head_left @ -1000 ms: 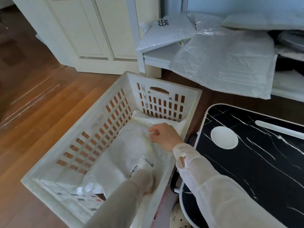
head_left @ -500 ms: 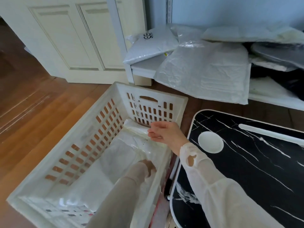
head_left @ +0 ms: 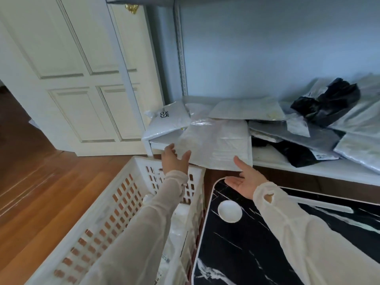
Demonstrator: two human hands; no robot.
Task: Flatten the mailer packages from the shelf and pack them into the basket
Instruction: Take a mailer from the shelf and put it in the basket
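Observation:
A large white bubble mailer [head_left: 218, 145] hangs over the front edge of the low white shelf [head_left: 308, 168]. My left hand [head_left: 174, 159] is spread open at the mailer's left corner, fingertips touching it. Palm up and open, my right hand [head_left: 244, 179] is just under the mailer's lower right edge. More white, grey and black mailers [head_left: 320, 124] lie piled on the shelf. The white slatted basket [head_left: 98, 223] stands on the floor below my left arm, with white mailers [head_left: 178, 229] inside, mostly hidden by my sleeve.
A black marble-patterned table [head_left: 267, 243] with a white round disc [head_left: 229, 211] sits at the right, close against the basket. A white panelled door [head_left: 78, 79] stands behind the basket. Wooden floor [head_left: 41, 192] lies to the left.
Both hands have left the basket and risen to the large white mailer on the shelf edge. The view has tilted up toward the shelf.

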